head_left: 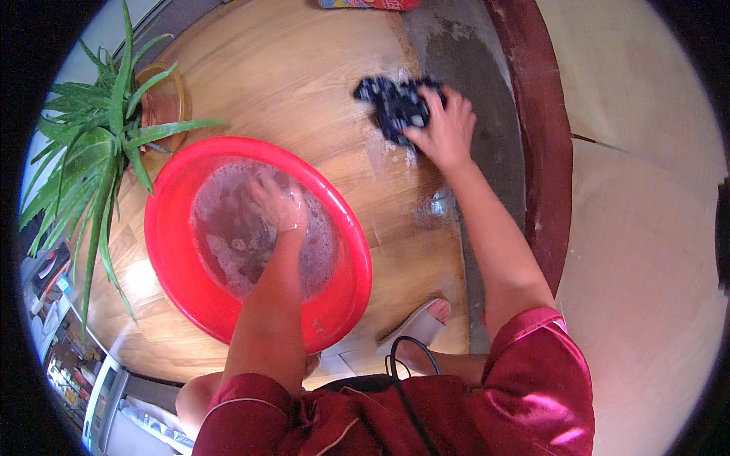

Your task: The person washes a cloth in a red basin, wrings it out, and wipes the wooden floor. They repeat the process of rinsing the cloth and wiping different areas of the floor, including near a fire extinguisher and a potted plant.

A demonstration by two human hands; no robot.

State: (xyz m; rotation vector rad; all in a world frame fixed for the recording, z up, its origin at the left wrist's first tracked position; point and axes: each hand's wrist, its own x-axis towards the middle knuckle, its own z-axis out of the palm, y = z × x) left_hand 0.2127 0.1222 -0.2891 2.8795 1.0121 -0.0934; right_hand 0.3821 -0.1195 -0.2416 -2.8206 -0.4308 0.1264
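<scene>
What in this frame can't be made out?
- Left hand, head view: sunk in suds in the red basin; foam hides its fingers and anything held.
- Dark wet cloth: right hand covers part; its kind is unclear.
- Colourful package: cut by the top edge.
- Shelves at left: warped, too small.

One head-worn fisheye view looks steeply down from close above the round red plastic basin [167, 228] on the wooden floor [304, 68], forearms entering from the lower edge.
</scene>
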